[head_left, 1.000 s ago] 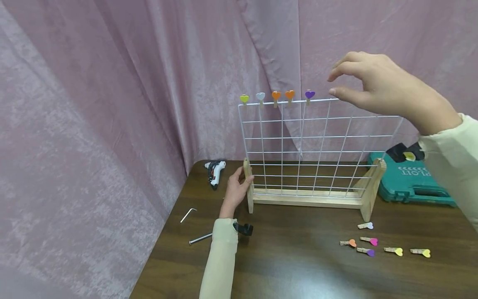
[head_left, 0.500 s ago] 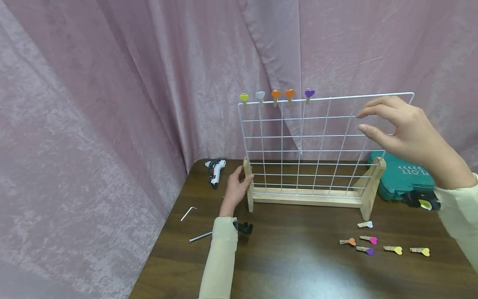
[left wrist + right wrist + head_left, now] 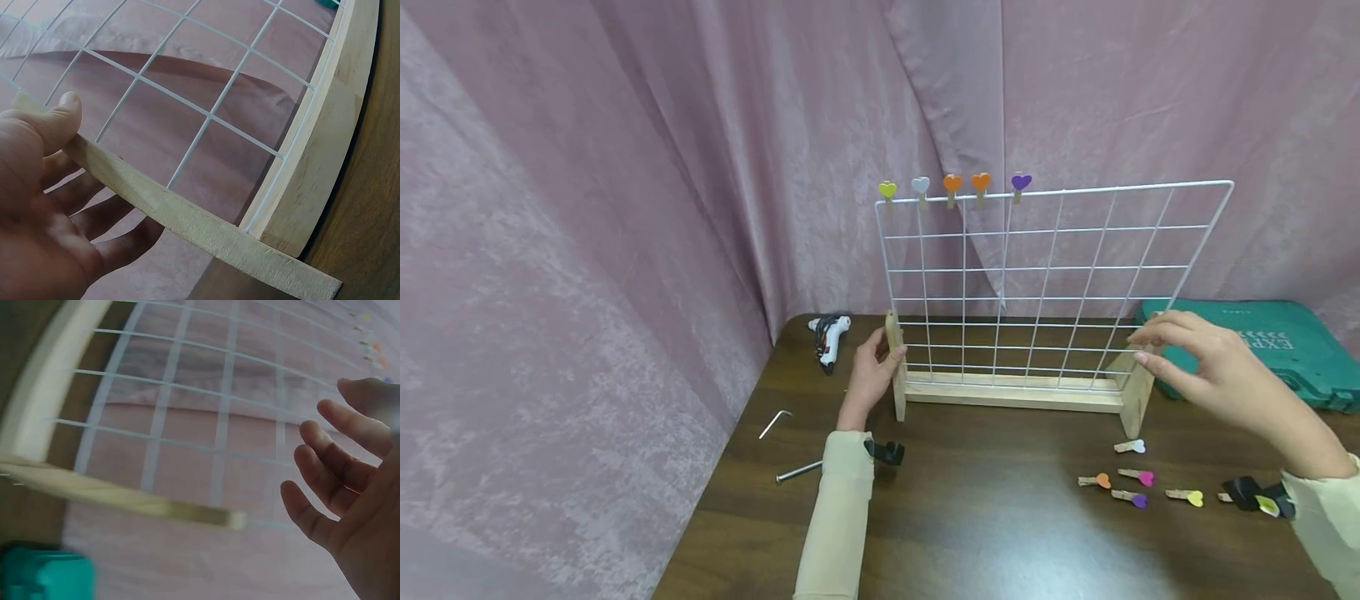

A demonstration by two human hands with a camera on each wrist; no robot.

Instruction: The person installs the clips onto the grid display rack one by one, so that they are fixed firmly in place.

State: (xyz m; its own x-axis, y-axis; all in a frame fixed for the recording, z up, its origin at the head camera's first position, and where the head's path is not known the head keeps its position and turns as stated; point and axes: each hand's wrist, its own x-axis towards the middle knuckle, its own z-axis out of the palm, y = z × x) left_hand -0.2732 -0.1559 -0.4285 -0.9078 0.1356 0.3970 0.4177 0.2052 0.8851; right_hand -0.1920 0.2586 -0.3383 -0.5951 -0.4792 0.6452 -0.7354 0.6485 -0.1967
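A white wire grid rack [image 3: 1037, 268] stands upright in a wooden base [image 3: 1015, 400]. My left hand [image 3: 871, 377] grips the left wooden upright [image 3: 144, 194], thumb on one side and bent fingers on the other. My right hand [image 3: 1213, 367] holds nothing; its fingers are loosely bent and it overlaps the right upright [image 3: 125, 494] in the head view. Along the rack's top wire, heart clothespins are clipped at the left: yellow [image 3: 887, 191], white [image 3: 921, 187], two orange [image 3: 952, 184] and purple [image 3: 1021, 182].
More heart clothespins lie front right: white [image 3: 1131, 447], pink [image 3: 1138, 477], orange [image 3: 1096, 481], purple [image 3: 1131, 498], yellow [image 3: 1185, 497]; another is mostly hidden by the right wrist strap. A green case [image 3: 1285, 333], glue gun [image 3: 831, 340], hex key [image 3: 775, 423] and metal rod [image 3: 799, 472] also lie there.
My right hand has come down from above the rack's top wire to the level of the right upright. The left hand keeps its grip on the left upright.
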